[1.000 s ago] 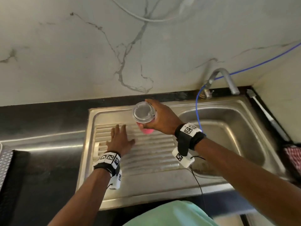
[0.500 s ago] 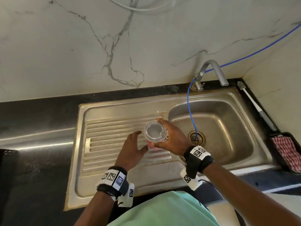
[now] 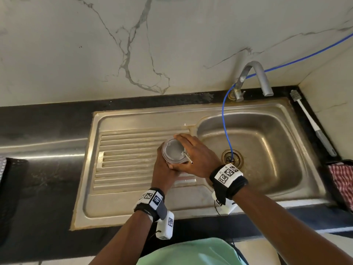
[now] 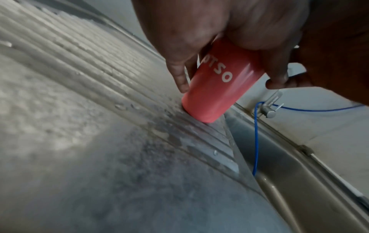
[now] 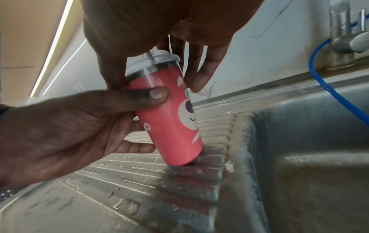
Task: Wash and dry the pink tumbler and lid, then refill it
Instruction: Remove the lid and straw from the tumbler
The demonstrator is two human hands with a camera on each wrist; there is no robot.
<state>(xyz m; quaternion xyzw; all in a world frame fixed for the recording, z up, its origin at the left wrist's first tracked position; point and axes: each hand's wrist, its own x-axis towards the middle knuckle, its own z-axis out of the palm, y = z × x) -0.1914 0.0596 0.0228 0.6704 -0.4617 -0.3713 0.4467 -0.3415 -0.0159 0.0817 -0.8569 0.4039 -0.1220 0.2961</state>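
Pink tumbler [image 5: 169, 119] stands on the ribbed drainboard [image 3: 129, 150], at 9 o'clock from the sink basin [image 3: 267, 150], clear lid [image 3: 174, 152] still on. My left hand [image 3: 164, 173] grips its body; my right hand [image 3: 198, 155] grasps round the lid from above. Faucet [image 3: 256, 77] at 1 o'clock.

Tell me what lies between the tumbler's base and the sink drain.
In the head view, from the pink tumbler on the drainboard to the drain lie the ridge, bare basin floor and the blue hose end.
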